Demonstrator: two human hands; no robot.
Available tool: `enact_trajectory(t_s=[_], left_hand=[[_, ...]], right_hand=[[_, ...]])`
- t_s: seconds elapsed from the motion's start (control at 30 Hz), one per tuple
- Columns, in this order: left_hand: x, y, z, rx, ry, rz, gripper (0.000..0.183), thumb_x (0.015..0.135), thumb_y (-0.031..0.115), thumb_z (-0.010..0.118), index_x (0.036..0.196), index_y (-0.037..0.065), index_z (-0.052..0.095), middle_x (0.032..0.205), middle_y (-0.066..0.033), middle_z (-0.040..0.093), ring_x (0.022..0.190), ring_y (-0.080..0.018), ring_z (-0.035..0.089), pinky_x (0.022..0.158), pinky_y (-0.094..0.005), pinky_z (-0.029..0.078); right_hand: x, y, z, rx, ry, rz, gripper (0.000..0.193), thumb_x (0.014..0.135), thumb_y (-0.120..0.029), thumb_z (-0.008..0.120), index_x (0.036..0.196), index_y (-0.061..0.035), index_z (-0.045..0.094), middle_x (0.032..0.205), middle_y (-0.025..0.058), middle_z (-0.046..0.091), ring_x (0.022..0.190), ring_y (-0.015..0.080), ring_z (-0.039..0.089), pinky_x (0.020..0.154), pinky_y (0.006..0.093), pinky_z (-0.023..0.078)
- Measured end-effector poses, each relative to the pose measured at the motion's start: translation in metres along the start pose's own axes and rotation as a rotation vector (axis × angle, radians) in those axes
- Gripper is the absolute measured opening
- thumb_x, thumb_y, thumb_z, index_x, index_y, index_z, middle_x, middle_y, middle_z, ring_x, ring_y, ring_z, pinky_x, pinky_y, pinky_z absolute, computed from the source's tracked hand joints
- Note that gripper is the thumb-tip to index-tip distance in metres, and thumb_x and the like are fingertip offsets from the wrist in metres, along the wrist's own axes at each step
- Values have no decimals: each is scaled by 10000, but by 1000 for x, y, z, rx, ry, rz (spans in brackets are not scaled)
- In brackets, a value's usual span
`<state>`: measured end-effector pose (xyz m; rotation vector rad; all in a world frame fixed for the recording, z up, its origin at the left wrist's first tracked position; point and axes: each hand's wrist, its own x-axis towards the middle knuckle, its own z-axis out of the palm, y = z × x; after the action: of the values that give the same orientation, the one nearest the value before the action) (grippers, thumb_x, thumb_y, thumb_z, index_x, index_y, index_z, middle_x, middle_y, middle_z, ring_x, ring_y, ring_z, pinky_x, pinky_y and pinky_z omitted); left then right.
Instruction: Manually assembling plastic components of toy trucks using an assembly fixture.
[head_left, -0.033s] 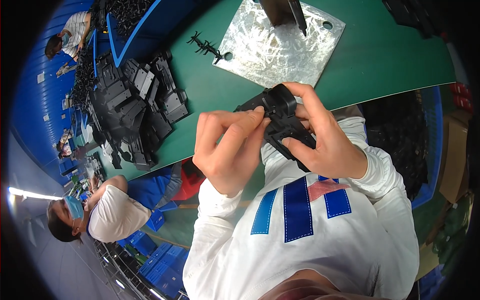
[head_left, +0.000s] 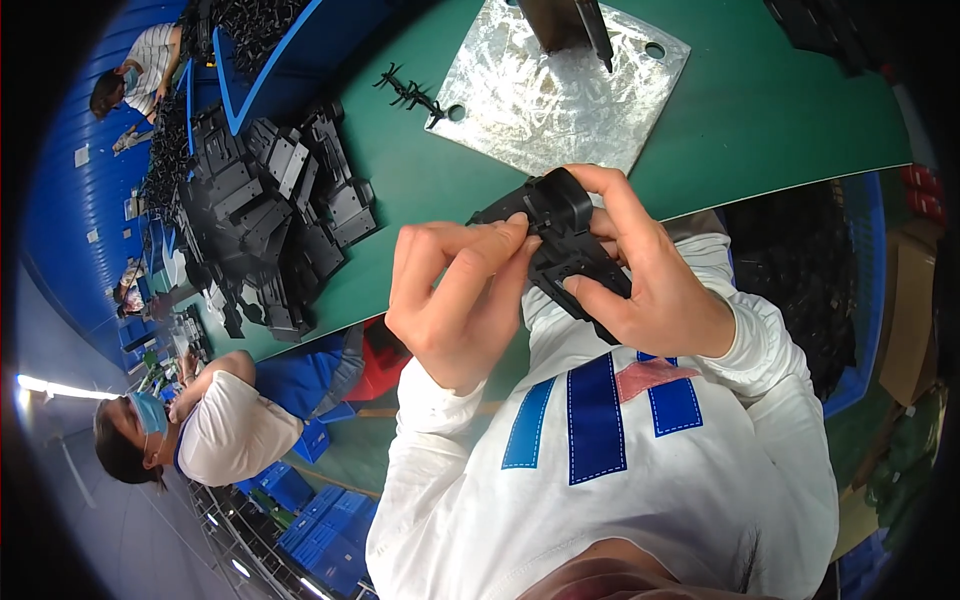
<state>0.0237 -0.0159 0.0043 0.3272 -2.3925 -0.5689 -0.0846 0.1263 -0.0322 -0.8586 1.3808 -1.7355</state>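
Note:
A black moulded plastic part [head_left: 585, 258] with a rounded end is held in front of my chest, at the near edge of the green table. My right hand [head_left: 655, 285] wraps its right side, thumb on the near face and index finger over the rounded end. My left hand [head_left: 450, 290] pinches at the part's left side with thumb and fingertips together. Whether a small piece is between those fingertips is hidden. Past my hands lies a shiny metal plate [head_left: 540, 115] with corner holes and a dark upright post [head_left: 556, 25] on it.
On the green table [head_left: 400, 180], a heap of black plastic parts [head_left: 265, 210] lies left, beside a blue bin [head_left: 275, 75]. A small branched black piece [head_left: 408, 92] rests near the plate. Right below the table, a blue crate [head_left: 868, 300] holds dark parts. A masked co-worker [head_left: 225, 425] sits left.

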Motion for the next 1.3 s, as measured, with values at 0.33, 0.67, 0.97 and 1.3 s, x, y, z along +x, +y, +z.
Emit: enact_trajectory(t_s=[0.33, 0.67, 0.97, 1.3], left_hand=[[0, 0, 0, -55, -12, -20, 270, 611, -99, 852, 829, 18, 742, 752, -50, 629, 692, -206, 584, 615, -308, 489], [-5, 7, 4, -58, -22, 55, 264, 633, -76, 861, 839, 31, 736, 765, -49, 631, 691, -213, 584, 599, -314, 498], [-8, 13, 2, -8, -91, 153, 350, 596, -37, 837, 929, 47, 771, 852, -47, 641, 726, -211, 580, 605, -310, 494], [-15, 3, 6, -207, 121, -89, 536, 546, 66, 958, 1037, 76, 745, 1066, -117, 639, 951, -253, 640, 724, -331, 544]], right_hand=[[1, -3, -7, -28, -42, 72, 652, 824, 21, 616, 1401, 23, 313, 1067, 190, 641, 929, 252, 670, 835, 353, 526], [9, -9, 2, 66, 148, 54, 273, 949, -159, 675, 1045, 4, 479, 749, 69, 632, 673, 84, 588, 589, 278, 469], [9, 2, 6, 91, 243, -14, 209, 935, -82, 680, 966, -17, 484, 670, -10, 531, 642, -3, 489, 521, 204, 383], [7, -2, -5, 212, 228, 7, 173, 981, -72, 616, 987, -24, 450, 725, -8, 591, 656, -10, 513, 534, 182, 386]])
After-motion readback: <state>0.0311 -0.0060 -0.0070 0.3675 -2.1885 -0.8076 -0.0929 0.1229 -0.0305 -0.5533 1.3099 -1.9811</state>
